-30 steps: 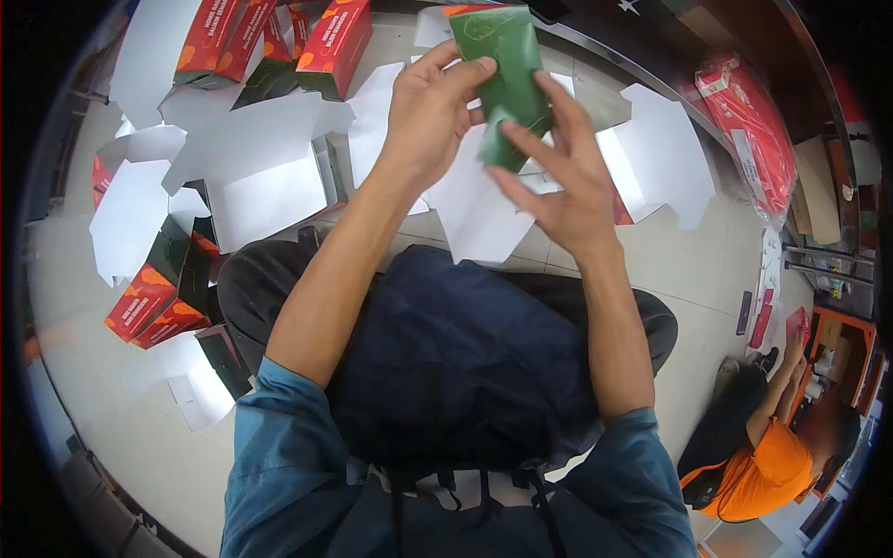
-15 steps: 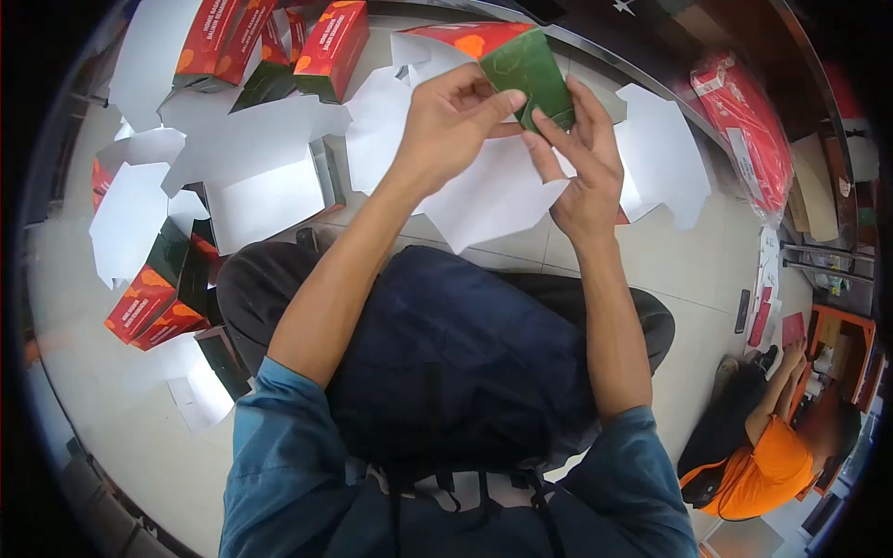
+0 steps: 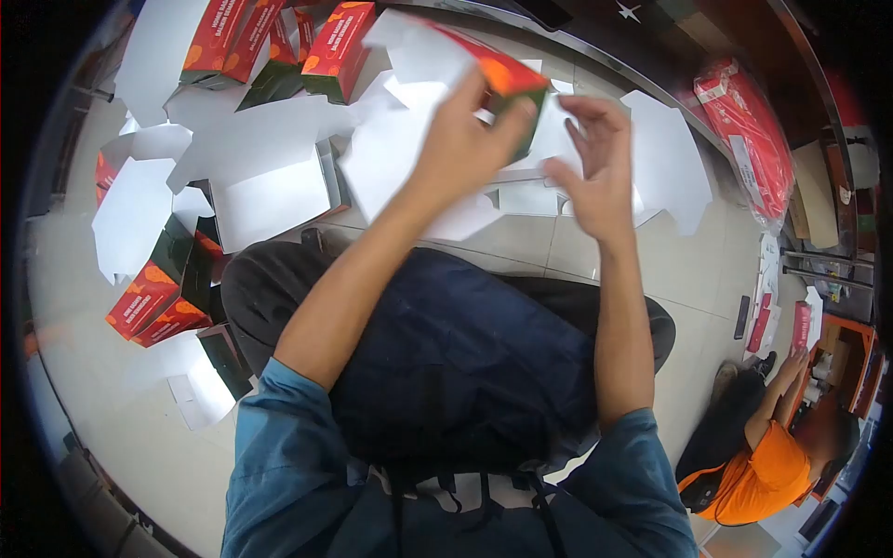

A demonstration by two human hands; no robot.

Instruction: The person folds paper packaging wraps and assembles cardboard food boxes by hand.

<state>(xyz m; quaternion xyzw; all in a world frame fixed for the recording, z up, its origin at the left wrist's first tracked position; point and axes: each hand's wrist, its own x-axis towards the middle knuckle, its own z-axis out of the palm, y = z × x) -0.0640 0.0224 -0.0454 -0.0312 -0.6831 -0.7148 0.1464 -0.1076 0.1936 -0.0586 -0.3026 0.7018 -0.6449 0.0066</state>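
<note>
My left hand [image 3: 470, 139], blurred by motion, grips a folding carton [image 3: 502, 74]. The carton is red with orange patches and has a dark green end. Its white flaps spread out to the left of and below the hand. To the right of the carton, my right hand [image 3: 600, 163] is open, with fingers curved and apart, and seems to hold nothing. An open white-lined box [image 3: 270, 191] lies on the floor left of my left forearm. Another white carton sheet [image 3: 674, 153] lies just beyond my right hand.
Red-and-green cartons [image 3: 339, 51] stand at the back left, and more cartons [image 3: 153, 298] lie beside my knee. A plastic-wrapped red pack [image 3: 744, 139] lies at the right. A person in an orange shirt [image 3: 763, 474] sits lower right holding a red box [image 3: 802, 321].
The carton has turned, so its green end now faces right and its red side shows. My right hand has come off it and opened. The other person's red box has moved up.
</note>
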